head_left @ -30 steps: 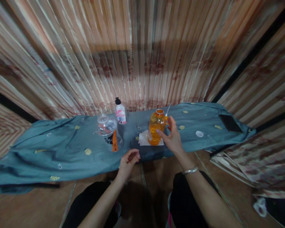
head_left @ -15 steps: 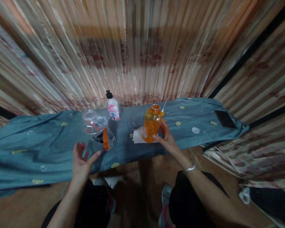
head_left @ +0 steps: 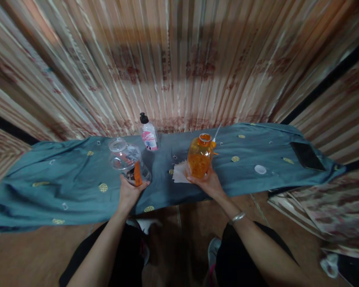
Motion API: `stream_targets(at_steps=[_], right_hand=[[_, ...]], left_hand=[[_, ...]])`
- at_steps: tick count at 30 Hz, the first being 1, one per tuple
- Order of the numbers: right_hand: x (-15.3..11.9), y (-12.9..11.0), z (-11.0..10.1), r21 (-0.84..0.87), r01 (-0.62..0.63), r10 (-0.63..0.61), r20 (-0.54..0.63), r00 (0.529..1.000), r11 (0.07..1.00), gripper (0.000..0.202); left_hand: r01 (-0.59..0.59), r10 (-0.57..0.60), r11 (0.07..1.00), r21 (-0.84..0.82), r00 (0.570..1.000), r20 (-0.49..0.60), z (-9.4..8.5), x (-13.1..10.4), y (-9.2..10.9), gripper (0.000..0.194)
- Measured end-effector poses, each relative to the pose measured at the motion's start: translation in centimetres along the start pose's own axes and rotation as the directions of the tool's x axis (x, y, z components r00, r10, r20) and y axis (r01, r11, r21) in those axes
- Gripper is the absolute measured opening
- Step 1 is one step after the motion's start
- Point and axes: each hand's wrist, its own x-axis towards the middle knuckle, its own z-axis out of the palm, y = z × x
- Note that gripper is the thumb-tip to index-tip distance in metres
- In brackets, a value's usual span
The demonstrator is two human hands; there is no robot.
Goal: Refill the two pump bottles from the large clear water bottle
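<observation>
Head view: a low counter draped in blue-grey cloth stands against striped curtains over a brown floor. The left hand grips a clear jar; the right hand clasps an orange bottle near the counter's middle.

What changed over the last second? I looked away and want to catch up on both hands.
The left hand moved from the table edge forward and left, and took hold of the clear jar. The right hand slid down the orange jar to grip its base. The pump bottle, napkin, white cap and phone stayed put on the blue cloth.
</observation>
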Motion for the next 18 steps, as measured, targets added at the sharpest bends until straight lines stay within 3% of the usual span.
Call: stream_targets(at_steps=[7,13,18], right_hand=[[0.1,0.0,0.3,-0.012,-0.002,0.002,-0.01,1.0,1.0,0.081],[0.2,-0.9,0.4,0.01,0.017,-0.017,-0.024,1.0,1.0,0.079],[0.5,-1.2,1.0,-0.012,0.011,-0.012,-0.067,0.998,1.0,0.076]], left_hand=[[-0.041,0.04,0.994,0.099,0.999,0.011,-0.3,0.4,0.3,0.063],[-0.054,0.05,0.998,0.03,0.99,0.13,-0.8,-0.5,0.5,0.07],[-0.012,0.026,0.997,-0.075,0.982,0.189,-1.3,-1.6,1.3,0.063]])
